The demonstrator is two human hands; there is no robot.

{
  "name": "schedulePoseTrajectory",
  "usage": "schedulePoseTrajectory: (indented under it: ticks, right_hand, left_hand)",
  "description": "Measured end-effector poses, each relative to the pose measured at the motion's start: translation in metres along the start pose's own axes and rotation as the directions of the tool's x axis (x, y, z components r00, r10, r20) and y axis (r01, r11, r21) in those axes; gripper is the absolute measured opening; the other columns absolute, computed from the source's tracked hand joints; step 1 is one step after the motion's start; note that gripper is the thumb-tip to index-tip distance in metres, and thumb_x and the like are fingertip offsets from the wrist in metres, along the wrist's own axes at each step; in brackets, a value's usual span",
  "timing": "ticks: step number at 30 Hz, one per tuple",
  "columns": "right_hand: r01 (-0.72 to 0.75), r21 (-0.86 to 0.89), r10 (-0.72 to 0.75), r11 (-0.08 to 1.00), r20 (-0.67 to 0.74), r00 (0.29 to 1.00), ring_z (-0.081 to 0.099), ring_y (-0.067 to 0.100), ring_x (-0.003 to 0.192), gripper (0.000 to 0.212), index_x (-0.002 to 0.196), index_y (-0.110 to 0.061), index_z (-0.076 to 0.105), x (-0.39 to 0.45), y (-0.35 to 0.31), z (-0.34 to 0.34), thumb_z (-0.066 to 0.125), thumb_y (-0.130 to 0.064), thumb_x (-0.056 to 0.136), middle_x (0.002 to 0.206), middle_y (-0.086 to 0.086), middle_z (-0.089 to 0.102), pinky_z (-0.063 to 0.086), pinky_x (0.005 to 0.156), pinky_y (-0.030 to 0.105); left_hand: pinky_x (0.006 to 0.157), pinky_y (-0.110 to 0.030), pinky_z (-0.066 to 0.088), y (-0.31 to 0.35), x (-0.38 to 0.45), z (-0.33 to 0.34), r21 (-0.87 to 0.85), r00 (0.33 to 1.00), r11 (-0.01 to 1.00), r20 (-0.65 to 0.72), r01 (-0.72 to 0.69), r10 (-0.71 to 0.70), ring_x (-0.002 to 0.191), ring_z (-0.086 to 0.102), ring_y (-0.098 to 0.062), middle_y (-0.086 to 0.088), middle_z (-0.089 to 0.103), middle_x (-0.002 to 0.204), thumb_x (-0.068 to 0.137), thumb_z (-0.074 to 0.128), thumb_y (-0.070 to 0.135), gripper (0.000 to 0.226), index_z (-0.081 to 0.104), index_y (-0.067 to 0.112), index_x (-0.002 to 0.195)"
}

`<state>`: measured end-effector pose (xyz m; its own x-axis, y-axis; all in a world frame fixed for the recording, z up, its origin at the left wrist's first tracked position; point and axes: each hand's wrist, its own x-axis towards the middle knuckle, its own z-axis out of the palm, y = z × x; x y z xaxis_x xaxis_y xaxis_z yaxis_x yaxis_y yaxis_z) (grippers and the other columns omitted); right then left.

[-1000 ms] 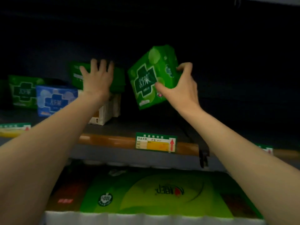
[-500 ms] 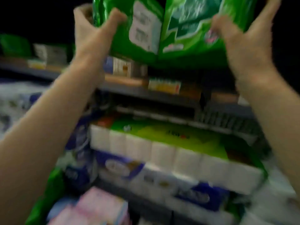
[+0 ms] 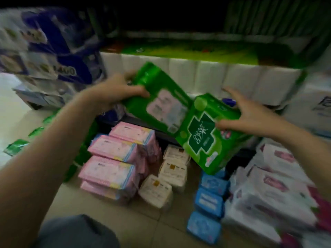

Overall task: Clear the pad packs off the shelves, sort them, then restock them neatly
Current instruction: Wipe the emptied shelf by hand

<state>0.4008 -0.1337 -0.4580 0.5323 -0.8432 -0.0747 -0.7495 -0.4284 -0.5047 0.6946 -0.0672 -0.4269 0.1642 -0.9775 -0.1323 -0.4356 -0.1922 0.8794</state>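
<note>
Green pad packs, two, held above sorted floor piles; left hand (image 3: 114, 90) grips back-side pack (image 3: 159, 104), right hand (image 3: 250, 113) clasps front-side pack (image 3: 206, 133); likely light, soft, slick-wrapped; best held across short edges.

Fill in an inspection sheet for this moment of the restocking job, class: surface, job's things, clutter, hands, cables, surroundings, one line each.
Surface: tiled floor, partly covered with sorted packs.
Job's things: two green pad packs held in the air; on the floor, pink packs stacked, cream packs, blue packs in a row, white-and-magenta packs piled at right.
Clutter: small green packs loose on the floor at left.
Hands: left hand grips one green pack; right hand grips the other, fingers over its top.
Cables: nothing seen.
Surroundings: white tissue rolls on the lower shelf; blue tissue bundle at left; picture blurred.
</note>
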Motion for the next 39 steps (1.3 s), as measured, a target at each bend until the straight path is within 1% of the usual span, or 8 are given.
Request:
schedulePoseTrajectory:
  ticks: [3, 10, 14, 19, 24, 28, 32, 39]
  right_hand:
    - [-0.116, 0.088, 0.110, 0.989, 0.066, 0.992, 0.051, 0.028, 0.118, 0.093, 0.148, -0.036, 0.008, 0.018, 0.013, 0.028, 0.070, -0.039, 0.078, 0.145, 0.006, 0.040, 0.043, 0.089, 0.031]
    - [-0.083, 0.528, 0.016, 0.845, 0.130, 0.991, 0.058, 0.022, 0.105, 0.083, 0.140, -0.047, 0.023, 0.035, 0.001, 0.044, 0.070, -0.014, 0.080, 0.130, -0.001, 0.047, 0.050, 0.087, 0.036]
    - [-0.003, 0.580, -0.053, 0.815, 0.079, 0.995, 0.063, 0.021, 0.093, 0.070, 0.130, -0.037, 0.037, 0.073, -0.049, 0.056, 0.073, -0.019, 0.073, 0.122, 0.006, 0.057, 0.052, 0.073, 0.033]
    - [0.124, 0.392, -0.131, 0.912, -0.009, 0.991, 0.055, 0.026, 0.111, 0.095, 0.126, -0.044, 0.037, 0.124, -0.153, 0.092, 0.080, -0.065, 0.045, 0.128, 0.005, 0.052, 0.045, 0.099, 0.043]
    - [0.093, 0.415, -0.132, 0.905, 0.064, 0.989, 0.062, 0.025, 0.093, 0.062, 0.114, -0.033, 0.034, 0.168, -0.204, 0.130, 0.073, -0.048, 0.069, 0.115, 0.005, 0.059, 0.051, 0.089, 0.042]
    - [0.133, 0.387, -0.147, 0.913, 0.008, 0.989, 0.061, 0.027, 0.103, 0.072, 0.107, -0.044, 0.034, 0.179, -0.229, 0.157, 0.073, -0.066, 0.051, 0.119, 0.002, 0.058, 0.049, 0.092, 0.048]
    - [0.262, 0.292, -0.247, 0.920, -0.088, 0.965, 0.052, 0.017, 0.098, 0.046, 0.113, -0.038, 0.040, 0.190, -0.247, 0.177, 0.070, -0.044, 0.077, 0.105, -0.006, 0.053, 0.042, 0.083, 0.029]
    - [0.271, 0.331, -0.299, 0.904, 0.036, 0.953, 0.054, 0.022, 0.102, 0.049, 0.105, -0.027, 0.040, 0.208, -0.293, 0.233, 0.075, -0.038, 0.073, 0.109, -0.001, 0.054, 0.047, 0.089, 0.040]
  left_hand:
    - [0.062, -0.023, 0.055, -0.027, -0.002, 0.032, 0.187, 0.972, 0.961, 0.079, 0.203, -0.221, 0.081, 0.064, -0.013, -0.001, 0.065, 0.100, 0.075, 0.074, 0.012, 0.050, 0.052, 0.021, 0.120]
    - [0.073, -0.031, 0.047, -0.057, -0.009, -0.021, -0.048, 0.916, 0.928, -0.151, 0.369, -0.372, 0.103, 0.059, -0.023, -0.006, 0.062, 0.112, 0.079, 0.069, 0.027, 0.041, 0.055, 0.019, 0.117]
    - [0.071, -0.029, 0.050, -0.072, -0.021, -0.055, -0.390, 0.860, 0.884, -0.325, 0.256, -0.393, 0.096, 0.060, -0.019, -0.005, 0.062, 0.111, 0.079, 0.069, 0.026, 0.040, 0.054, 0.021, 0.115]
    - [0.040, -0.018, 0.046, -0.125, -0.035, -0.081, -0.684, 0.753, 0.729, -0.467, 0.026, -0.464, 0.073, 0.059, -0.010, 0.000, 0.059, 0.093, 0.079, 0.071, 0.016, 0.052, 0.043, 0.017, 0.122]
    - [0.050, -0.021, 0.045, -0.175, -0.047, -0.127, -0.717, 0.699, 0.696, -0.518, -0.040, -0.494, 0.081, 0.061, -0.012, -0.003, 0.063, 0.107, 0.076, 0.072, 0.018, 0.054, 0.045, 0.020, 0.123]
    - [0.057, -0.024, 0.046, -0.202, -0.046, -0.146, -0.726, 0.650, 0.681, -0.565, -0.100, -0.507, 0.086, 0.063, -0.013, -0.003, 0.064, 0.110, 0.077, 0.071, 0.018, 0.057, 0.043, 0.021, 0.126]
    - [0.052, -0.022, 0.048, -0.223, -0.040, -0.149, -0.736, 0.580, 0.659, -0.609, -0.157, -0.541, 0.087, 0.063, -0.012, -0.004, 0.060, 0.114, 0.076, 0.073, 0.021, 0.067, 0.038, 0.019, 0.133]
    - [0.067, -0.031, 0.057, -0.271, -0.063, -0.176, -0.702, 0.279, 0.649, -0.713, -0.294, -0.644, 0.094, 0.062, -0.016, -0.005, 0.055, 0.119, 0.070, 0.078, 0.026, 0.075, 0.035, 0.016, 0.131]
